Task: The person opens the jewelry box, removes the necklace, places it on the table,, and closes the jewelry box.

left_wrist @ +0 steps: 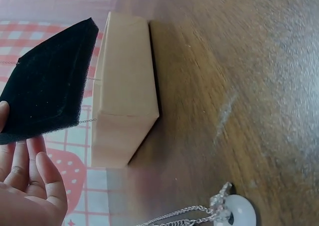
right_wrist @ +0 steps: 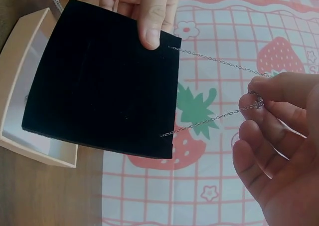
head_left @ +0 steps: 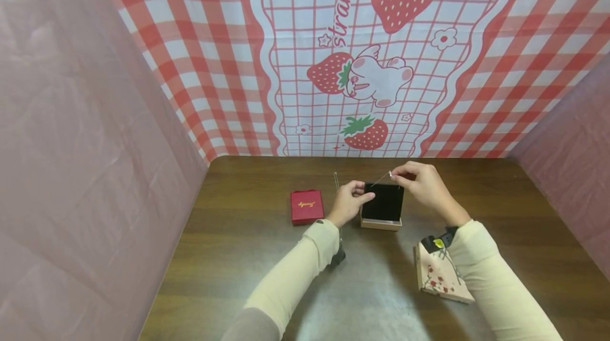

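My left hand (head_left: 349, 203) holds a black velvety jewelry pad (right_wrist: 99, 86) by one edge, thumb on its face and fingers behind. The pad stands tilted up over an open beige box (left_wrist: 127, 66) on the table. A thin silver necklace chain (right_wrist: 214, 118) runs out through two spots near the pad's edge, its two strands meeting at my right hand (head_left: 421, 185). There, thumb and index finger pinch the chain's end, drawn taut away from the pad. In the left wrist view, short bits of chain show between pad and box.
Left of the box sits a small red box (head_left: 307, 207) with gold lettering. A silver chain with a white ring pendant (left_wrist: 242, 211) lies near my left hand. Beside my right forearm is a flower-printed lid (head_left: 440, 277). A strawberry-print cloth (head_left: 305, 65) hangs behind the table.
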### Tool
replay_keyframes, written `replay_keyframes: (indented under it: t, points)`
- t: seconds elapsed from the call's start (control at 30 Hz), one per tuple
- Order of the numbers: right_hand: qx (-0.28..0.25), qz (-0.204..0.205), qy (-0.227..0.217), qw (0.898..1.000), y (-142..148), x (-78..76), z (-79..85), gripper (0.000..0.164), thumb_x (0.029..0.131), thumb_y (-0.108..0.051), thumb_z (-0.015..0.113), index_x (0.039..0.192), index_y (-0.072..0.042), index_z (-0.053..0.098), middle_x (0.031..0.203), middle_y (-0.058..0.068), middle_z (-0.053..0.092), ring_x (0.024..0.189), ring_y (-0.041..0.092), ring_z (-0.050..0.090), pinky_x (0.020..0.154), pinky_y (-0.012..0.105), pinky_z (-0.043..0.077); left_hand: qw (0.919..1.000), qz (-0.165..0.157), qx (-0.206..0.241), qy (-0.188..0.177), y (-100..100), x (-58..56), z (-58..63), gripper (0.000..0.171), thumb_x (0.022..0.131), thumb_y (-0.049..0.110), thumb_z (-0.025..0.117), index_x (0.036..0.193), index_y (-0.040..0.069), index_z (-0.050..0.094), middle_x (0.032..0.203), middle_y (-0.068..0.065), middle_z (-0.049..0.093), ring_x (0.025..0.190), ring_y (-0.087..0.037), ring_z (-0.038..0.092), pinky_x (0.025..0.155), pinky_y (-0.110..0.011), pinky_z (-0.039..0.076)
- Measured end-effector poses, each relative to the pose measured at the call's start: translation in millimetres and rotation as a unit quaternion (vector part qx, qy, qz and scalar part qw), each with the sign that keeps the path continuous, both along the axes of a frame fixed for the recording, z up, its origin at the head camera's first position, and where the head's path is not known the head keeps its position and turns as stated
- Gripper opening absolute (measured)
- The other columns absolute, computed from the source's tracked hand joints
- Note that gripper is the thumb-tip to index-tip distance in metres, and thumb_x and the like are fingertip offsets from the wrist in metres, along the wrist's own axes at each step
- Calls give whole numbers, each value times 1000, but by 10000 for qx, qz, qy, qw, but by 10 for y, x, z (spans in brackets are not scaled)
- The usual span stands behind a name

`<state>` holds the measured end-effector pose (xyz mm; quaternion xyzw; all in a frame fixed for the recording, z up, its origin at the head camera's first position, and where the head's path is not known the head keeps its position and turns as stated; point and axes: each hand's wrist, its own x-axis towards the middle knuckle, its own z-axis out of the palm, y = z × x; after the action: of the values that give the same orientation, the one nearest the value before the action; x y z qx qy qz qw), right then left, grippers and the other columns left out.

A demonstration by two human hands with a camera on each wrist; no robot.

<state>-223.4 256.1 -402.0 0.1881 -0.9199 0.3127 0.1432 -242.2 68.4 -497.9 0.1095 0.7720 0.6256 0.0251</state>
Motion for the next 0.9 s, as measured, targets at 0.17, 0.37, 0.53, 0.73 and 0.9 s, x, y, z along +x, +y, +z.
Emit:
replay_keyframes:
  t: [0.17,0.37,0.53,0.73,0.9]
  points:
    - [-27,59,3,10000,-8,-14,29,8,86,-6,71,92,-2,74,83,9,70,67,4,50,57,19,43,10000,-42,0,-1,-4,33,48,32,85,17,75,109,-3,66,98,-18,72,81,-8,63,73,-14,51]
    - [-12,128,-227,9997,-22,-36,110,10,89,-10,70,94,-2,74,87,12,72,70,4,54,59,18,46,9998,-189,-77,-26,3,74,112,33,86,17,74,110,-3,65,100,-18,73,85,-10,64,75,-16,52]
    - [61,134,-472,9988,-16,-58,159,12,90,-10,68,95,0,74,89,15,73,72,7,59,61,18,48,9991,-391,-131,10,12,130,144,33,86,16,74,112,-3,66,102,-18,73,88,-15,66,77,-18,53]
    - [49,-1,-805,9967,-23,-110,185,15,91,-13,68,95,0,73,88,15,73,71,12,59,59,21,48,9979,-535,-330,173,18,181,144,34,87,18,73,112,-4,67,101,-18,73,88,-14,67,78,-17,53]
    - [-25,50,-1069,9943,-41,-153,182,17,92,-14,67,96,1,73,87,16,72,68,15,58,58,22,48,9968,-575,-516,214,18,205,138,34,87,20,73,110,-4,69,103,-17,73,89,-12,67,78,-17,53]
